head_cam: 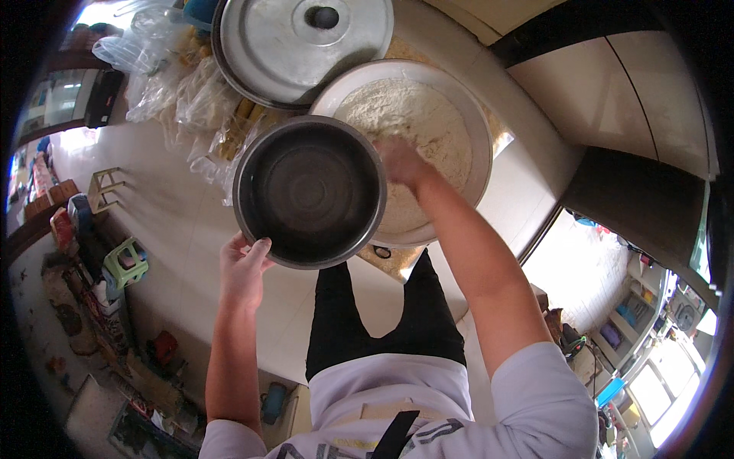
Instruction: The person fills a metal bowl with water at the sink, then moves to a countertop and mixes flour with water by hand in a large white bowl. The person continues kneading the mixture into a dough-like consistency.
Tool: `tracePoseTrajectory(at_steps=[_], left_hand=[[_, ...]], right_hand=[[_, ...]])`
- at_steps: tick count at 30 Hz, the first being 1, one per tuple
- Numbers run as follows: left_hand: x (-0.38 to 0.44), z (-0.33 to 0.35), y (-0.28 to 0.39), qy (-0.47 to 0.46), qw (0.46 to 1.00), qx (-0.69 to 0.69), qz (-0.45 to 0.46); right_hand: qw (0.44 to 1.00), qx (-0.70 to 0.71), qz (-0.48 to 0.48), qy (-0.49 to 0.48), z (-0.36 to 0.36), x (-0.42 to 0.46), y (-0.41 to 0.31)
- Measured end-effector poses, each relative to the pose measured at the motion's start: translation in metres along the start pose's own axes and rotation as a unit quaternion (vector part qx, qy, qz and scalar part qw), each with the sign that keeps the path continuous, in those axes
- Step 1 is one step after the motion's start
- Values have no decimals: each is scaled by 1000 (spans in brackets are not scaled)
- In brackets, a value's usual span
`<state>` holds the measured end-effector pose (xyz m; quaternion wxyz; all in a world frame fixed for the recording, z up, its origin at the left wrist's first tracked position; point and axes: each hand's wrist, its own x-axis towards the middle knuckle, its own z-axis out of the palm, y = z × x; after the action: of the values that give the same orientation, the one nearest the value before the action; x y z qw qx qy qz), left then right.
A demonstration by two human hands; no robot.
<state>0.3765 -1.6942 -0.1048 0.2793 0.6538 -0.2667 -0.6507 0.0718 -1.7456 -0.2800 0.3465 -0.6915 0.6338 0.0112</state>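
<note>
My left hand (248,263) grips the near left rim of a round dark metal pan (309,192), its thumb over the edge. The pan looks bare inside and overlaps the left side of a wide pale basin (480,166). White flour (395,106) lies in the basin. My right hand (401,160) is over the flour beside the pan's right rim, blurred, with its fingertips low at the flour; whether it holds anything cannot be told. A large round metal lid (269,51) with a black knob (322,18) lies beyond the pan, against the basin's far left side.
Clear plastic bags (195,92) with yellowish contents crowd the left of the lid. A brown patterned board (395,261) with a black ring (381,252) shows under the basin. A green plastic stool (125,263) and a pale stool (103,189) stand on the floor at left.
</note>
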Motion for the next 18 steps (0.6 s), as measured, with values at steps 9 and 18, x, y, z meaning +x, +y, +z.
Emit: tracePoseTrajectory(at_steps=[9, 18], left_hand=[[-3, -2, 5, 6, 1000, 1, 5], [-5, -10, 2, 7, 1000, -11, 17]], right_hand=[[992, 29, 67, -102, -6, -16, 23], [997, -17, 28, -75, 1, -45, 9]])
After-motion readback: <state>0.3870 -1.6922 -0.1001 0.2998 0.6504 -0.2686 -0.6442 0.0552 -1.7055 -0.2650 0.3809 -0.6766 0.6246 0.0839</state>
